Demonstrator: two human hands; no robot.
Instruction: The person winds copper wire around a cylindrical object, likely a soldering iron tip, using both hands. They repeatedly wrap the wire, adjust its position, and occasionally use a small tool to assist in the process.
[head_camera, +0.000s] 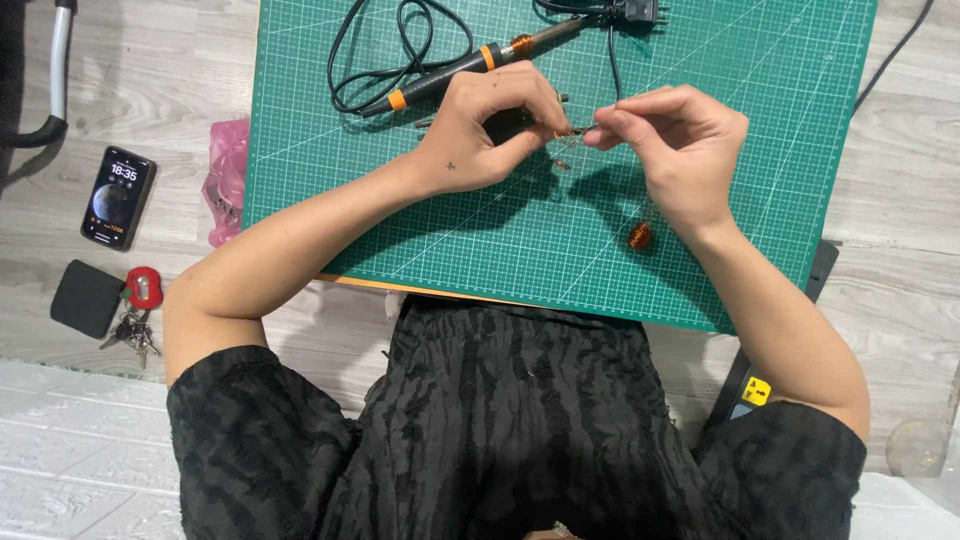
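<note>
Two hands meet over the green mat (700, 200). The left hand (490, 125) and right hand (670, 140) each pinch one thin copper wire (577, 130) between fingertips. Its small coil (640, 236) hangs nearer. Holding it tight and steady would likely work best.

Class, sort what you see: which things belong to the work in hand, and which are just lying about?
In use: left hand, right hand, thin wire, copper coil, soldering iron, green mat.
Lying about: phone, keys, pink bag.
</note>
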